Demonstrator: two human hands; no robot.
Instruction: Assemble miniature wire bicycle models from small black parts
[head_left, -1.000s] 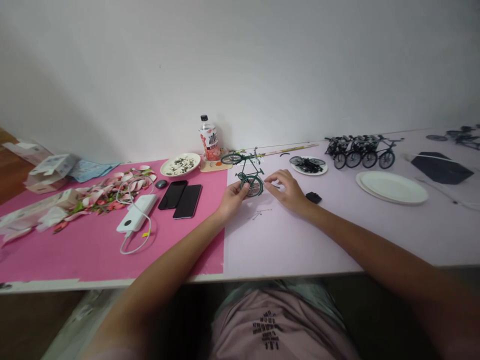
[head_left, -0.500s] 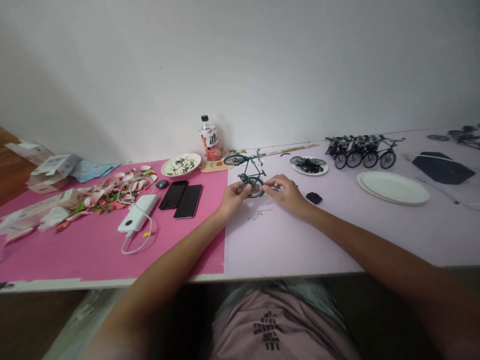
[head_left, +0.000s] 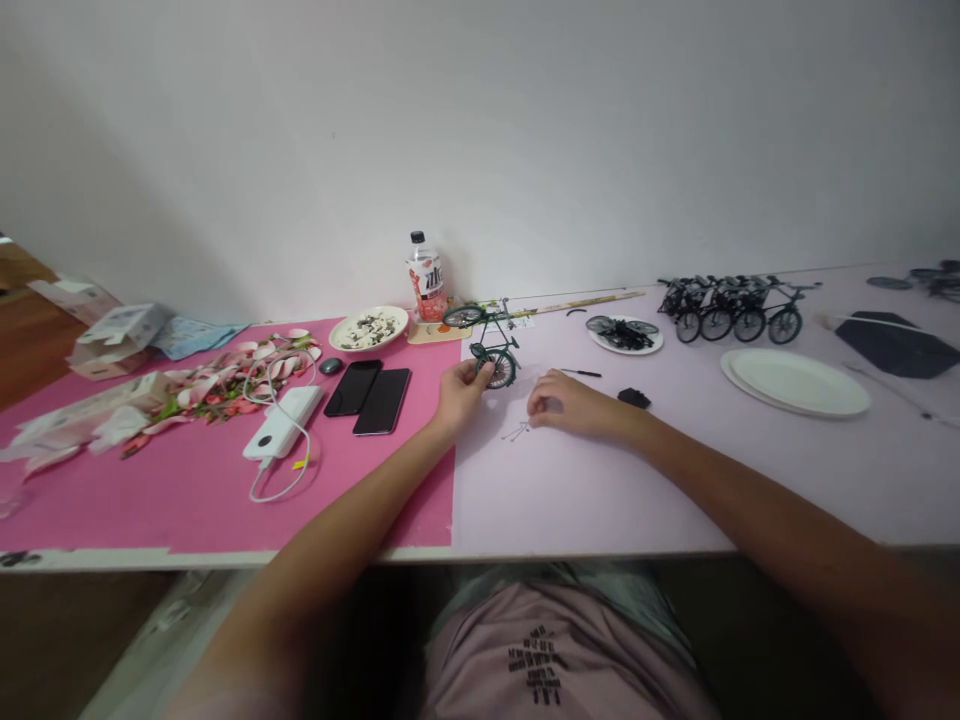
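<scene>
A small dark green model bicycle (head_left: 491, 345) stands on the pale lilac table (head_left: 585, 480), its rear wheel near me. My left hand (head_left: 459, 390) pinches that rear wheel between thumb and fingers. My right hand (head_left: 562, 405) rests on the table just right of the model, fingers curled down over some thin wire pieces (head_left: 517, 431); what it pinches, if anything, is too small to see. A thin dark rod (head_left: 581, 373) lies just beyond the right hand, and a small black block (head_left: 634, 398) sits to its right.
On the pink mat (head_left: 187, 480) lie two black phones (head_left: 371, 390), a white power bank with cable (head_left: 283, 425), pink flowers (head_left: 217, 385) and a dish of bits (head_left: 367, 328). A bottle (head_left: 426, 280) stands behind. Right: plate of black parts (head_left: 624, 335), finished model bicycles (head_left: 731, 310), white plates (head_left: 795, 382).
My right hand has left the bicycle's rear wheel and dropped toward me onto the table by the wire pieces. My left hand stays on the wheel. The view shifted slightly.
</scene>
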